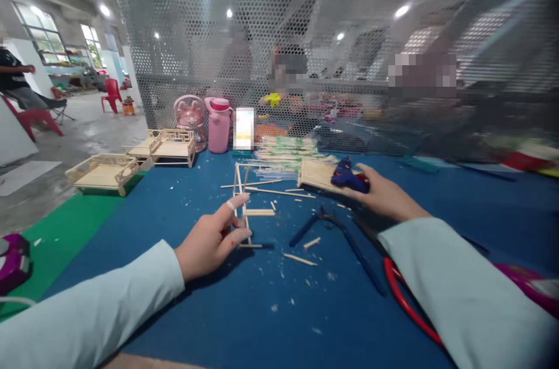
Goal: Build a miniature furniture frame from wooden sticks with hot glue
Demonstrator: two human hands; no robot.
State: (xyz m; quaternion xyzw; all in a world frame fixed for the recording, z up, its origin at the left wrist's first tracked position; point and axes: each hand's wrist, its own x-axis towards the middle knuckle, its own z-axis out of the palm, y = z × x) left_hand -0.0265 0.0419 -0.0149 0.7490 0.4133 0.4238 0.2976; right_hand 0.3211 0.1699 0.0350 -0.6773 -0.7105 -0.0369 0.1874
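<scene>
My left hand [213, 241] is closed in a pinch on a small frame of thin wooden sticks [237, 185], which stands upright on the blue table [244, 311]. Two pale sticks [261, 213] reach out from the frame to the right. My right hand [384, 191] grips a dark blue object with a red part [349, 176]; its kind is not clear. It is held at the right end of a flat wooden stick panel [317, 174]. Blue-handled pliers [325, 217] lie open below that hand, and red-handled cutters [406, 293] lie partly under my right sleeve.
Stick bundles in plastic [286, 151] lie at the back. Miniature wooden beds [102, 174] stand at the left. A pink bottle [219, 127], a pink fan-like item [190, 116] and a lit phone [243, 127] stand before a perforated metal screen [174, 25]. Stick scraps [300, 259] litter the table.
</scene>
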